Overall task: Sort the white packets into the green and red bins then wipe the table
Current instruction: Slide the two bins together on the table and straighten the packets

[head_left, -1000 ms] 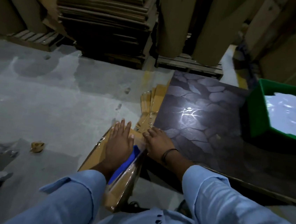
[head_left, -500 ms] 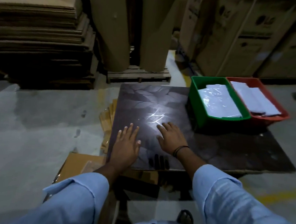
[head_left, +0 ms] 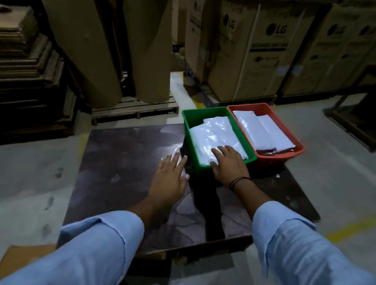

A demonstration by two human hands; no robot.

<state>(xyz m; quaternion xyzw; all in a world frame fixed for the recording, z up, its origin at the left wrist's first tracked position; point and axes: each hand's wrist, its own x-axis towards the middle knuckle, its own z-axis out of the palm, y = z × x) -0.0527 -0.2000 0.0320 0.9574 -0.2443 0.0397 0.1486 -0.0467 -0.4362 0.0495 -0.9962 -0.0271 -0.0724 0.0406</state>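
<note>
1 packet pile [head_left: 213, 135] under right hand [head_left: 229, 167]; left hand [head_left: 169, 179] beside green bin [head_left: 193, 117]

Tall brown LG-printed cardboard boxes [head_left: 265, 48] stand at the back. Two big brown cardboard rolls [head_left: 146, 45] stand on a wooden pallet [head_left: 137, 109]. Flattened cardboard sheets [head_left: 17, 54] are stacked at the left.

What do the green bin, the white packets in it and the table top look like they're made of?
Green bin: probably moulded plastic, smooth uniform colour. White packets: likely plastic film, glossy wrinkled highlights. Table: dark patterned laminate perhaps; it reflects light.
</note>
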